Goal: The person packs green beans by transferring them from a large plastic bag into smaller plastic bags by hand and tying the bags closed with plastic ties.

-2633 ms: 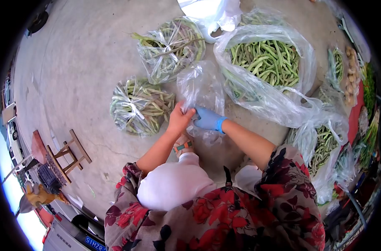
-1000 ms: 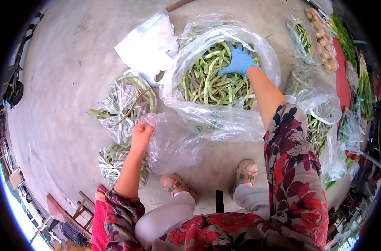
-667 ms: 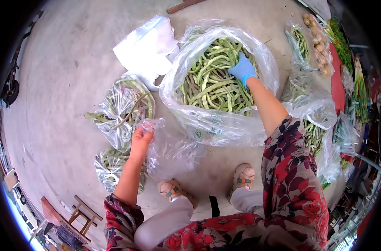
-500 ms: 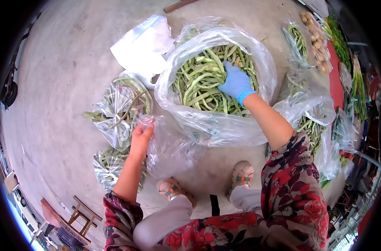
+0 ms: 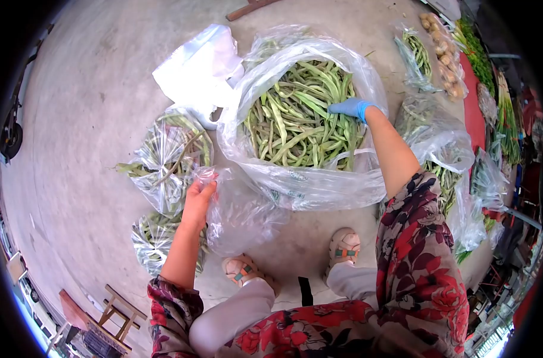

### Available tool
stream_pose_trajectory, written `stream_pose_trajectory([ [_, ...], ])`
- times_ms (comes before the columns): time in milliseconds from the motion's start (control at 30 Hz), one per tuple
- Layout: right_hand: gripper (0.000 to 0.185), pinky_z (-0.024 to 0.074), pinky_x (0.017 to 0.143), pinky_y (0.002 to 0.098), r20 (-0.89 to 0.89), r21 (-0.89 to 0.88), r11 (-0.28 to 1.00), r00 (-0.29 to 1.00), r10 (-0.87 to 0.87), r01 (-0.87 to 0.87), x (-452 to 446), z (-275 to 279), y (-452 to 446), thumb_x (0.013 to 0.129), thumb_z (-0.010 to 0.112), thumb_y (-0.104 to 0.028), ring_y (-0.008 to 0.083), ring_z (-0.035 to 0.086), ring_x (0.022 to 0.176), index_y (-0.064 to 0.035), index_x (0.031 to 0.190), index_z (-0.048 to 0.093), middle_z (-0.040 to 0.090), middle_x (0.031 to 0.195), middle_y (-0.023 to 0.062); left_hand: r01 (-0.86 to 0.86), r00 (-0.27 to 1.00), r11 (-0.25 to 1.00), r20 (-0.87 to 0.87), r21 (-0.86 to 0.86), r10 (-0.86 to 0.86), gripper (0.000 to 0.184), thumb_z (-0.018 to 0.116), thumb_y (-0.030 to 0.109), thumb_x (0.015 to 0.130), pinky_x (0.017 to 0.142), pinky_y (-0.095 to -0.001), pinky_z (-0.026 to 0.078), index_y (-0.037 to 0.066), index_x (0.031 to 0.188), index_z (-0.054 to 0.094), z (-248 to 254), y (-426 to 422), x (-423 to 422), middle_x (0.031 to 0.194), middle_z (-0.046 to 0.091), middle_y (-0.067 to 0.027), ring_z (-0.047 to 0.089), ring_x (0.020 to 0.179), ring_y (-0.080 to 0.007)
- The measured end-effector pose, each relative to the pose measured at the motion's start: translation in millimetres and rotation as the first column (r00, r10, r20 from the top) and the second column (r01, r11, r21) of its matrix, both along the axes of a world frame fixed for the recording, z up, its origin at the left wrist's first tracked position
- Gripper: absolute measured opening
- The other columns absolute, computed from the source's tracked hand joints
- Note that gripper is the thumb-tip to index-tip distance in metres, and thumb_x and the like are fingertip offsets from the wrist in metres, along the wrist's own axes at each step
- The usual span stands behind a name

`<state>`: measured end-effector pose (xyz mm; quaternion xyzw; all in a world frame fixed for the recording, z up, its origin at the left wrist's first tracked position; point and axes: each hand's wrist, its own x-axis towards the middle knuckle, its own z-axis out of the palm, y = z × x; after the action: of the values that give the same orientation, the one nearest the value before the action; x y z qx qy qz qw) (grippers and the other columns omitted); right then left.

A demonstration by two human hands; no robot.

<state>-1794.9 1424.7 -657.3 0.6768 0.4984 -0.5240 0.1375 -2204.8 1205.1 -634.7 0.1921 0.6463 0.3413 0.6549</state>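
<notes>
A large clear plastic bag (image 5: 325, 188) stands wide open in front of me, full of long flat green beans (image 5: 283, 131). My right hand (image 5: 347, 109), in a blue glove, is down among the beans at the right side, closed around some of them; its fingertips are partly covered. My left hand (image 5: 200, 200), bare, pinches the rim of a smaller thin clear bag (image 5: 244, 215) that hangs limp, with no beans visible inside. Close to that hand sits a filled, gathered bag of beans (image 5: 170, 158), with another filled bag (image 5: 155, 241) below it.
A white plastic bag (image 5: 197, 68) lies behind on the concrete floor. On the right are more bagged beans (image 5: 444, 179), a bag of potatoes (image 5: 444, 56) and leafy greens (image 5: 475, 53). A wooden stool (image 5: 119, 316) stands at lower left. My sandals (image 5: 345, 246) are just before the large bag.
My right hand has shifted slightly right and turned, its fingers now pointing left into the beans. Some beans have been disturbed. My left hand keeps its pinch on the small bag.
</notes>
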Motion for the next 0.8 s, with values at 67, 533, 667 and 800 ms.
stream_pose_trajectory([
  [67, 0.112, 0.0372, 0.097, 0.0341, 0.145, 0.170, 0.983, 0.988, 0.044, -0.069, 1.9, -2.1, 4.8, 0.054, 0.072, -0.056, 0.0326, 0.047, 0.116, 0.0101, 0.132, 0.026, 0.045, 0.126, 0.0255, 0.015, 1.000, 1.000, 0.005, -0.013, -0.015, 0.025, 0.056, 0.013, 0.085, 0.063, -0.0220, 0.040, 0.005, 0.109, 0.058, -4.0, -3.0, -3.8, 0.080, 0.056, 0.0025, 0.048, 0.067, -0.0068],
  [533, 0.100, 0.0372, 0.097, 0.0349, 0.108, 0.350, 0.931, 0.992, 0.072, -0.105, -53.3, -9.8, -26.2, 0.054, 0.071, -0.055, 0.0348, 0.046, 0.116, 0.0018, 0.130, 0.037, 0.046, 0.124, 0.0263, 0.064, 0.998, 0.998, 0.008, 0.026, -0.064, 0.022, 0.057, 0.012, 0.085, 0.062, -0.0224, 0.039, 0.005, 0.106, 0.059, -4.0, 8.9, 12.8, 0.077, 0.055, 0.0027, 0.047, 0.067, -0.0064],
  [667, 0.116, 0.0341, 0.100, 0.0359, 0.460, 0.380, 0.906, 0.888, -0.012, -0.185, -67.7, -12.6, -28.9, 0.052, 0.072, -0.056, 0.0351, 0.040, 0.122, 0.0001, 0.138, 0.019, 0.039, 0.131, 0.0262, 0.055, 0.998, 0.998, -0.020, 0.014, -0.055, 0.023, 0.057, 0.012, 0.085, 0.062, -0.0226, 0.039, 0.005, 0.107, 0.058, 7.3, 7.4, 10.2, 0.077, 0.055, 0.0024, 0.047, 0.066, -0.0068],
  [800, 0.116, 0.0371, 0.098, 0.0342, 0.067, 0.307, 0.951, 0.996, -0.058, 0.035, -54.7, -20.7, -16.0, 0.049, 0.076, -0.047, 0.0325, 0.045, 0.118, 0.0037, 0.137, 0.020, 0.042, 0.129, 0.0255, 0.008, 1.000, 1.000, 0.009, 0.004, -0.008, 0.024, 0.056, 0.012, 0.085, 0.061, -0.0228, 0.040, 0.006, 0.108, 0.058, 4.3, 2.6, 5.2, 0.078, 0.056, 0.0021, 0.048, 0.066, -0.0074],
])
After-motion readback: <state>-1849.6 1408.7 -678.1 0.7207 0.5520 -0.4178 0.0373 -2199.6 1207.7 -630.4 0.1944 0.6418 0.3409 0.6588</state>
